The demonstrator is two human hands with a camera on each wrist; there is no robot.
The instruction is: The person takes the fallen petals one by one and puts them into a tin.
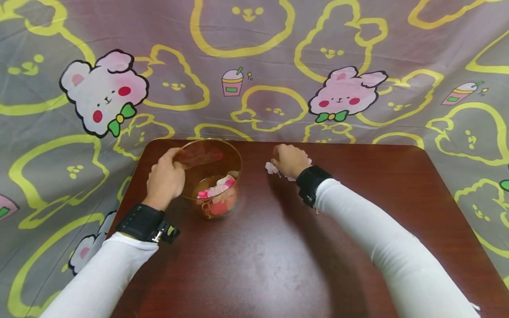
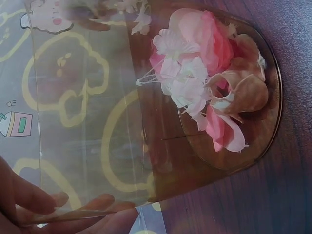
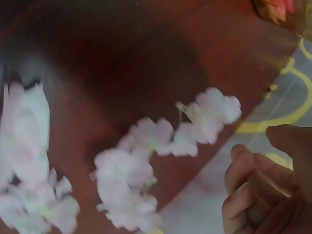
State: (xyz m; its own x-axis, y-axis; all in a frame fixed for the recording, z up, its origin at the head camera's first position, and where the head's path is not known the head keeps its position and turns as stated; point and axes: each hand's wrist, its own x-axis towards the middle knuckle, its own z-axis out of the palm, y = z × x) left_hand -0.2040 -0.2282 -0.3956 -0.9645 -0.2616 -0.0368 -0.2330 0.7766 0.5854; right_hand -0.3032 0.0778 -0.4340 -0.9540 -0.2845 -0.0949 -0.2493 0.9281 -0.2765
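Observation:
My left hand (image 1: 166, 180) grips the rim of a clear amber container (image 1: 202, 174), with fingers on both sides of its wall in the left wrist view. Pink, white and peach artificial flowers (image 2: 187, 68) lie at the bottom of the container, which stands on the table. My right hand (image 1: 292, 161) is over pale pink artificial blossoms (image 1: 272, 168), partly hiding them in the head view. In the right wrist view its fingers are loosely bent, the thumb apart, with nothing between them. A curved row of blossoms (image 3: 129, 178) lies beside those fingers, and another blossom cluster (image 3: 31, 161) lies farther left.
The dark reddish-brown table (image 1: 254, 265) has rounded far corners. A grey cloth (image 1: 270, 66) with yellow outlines and cartoon bunnies hangs behind it and at both sides. A small stem piece (image 1: 317, 211) shows beside my right sleeve.

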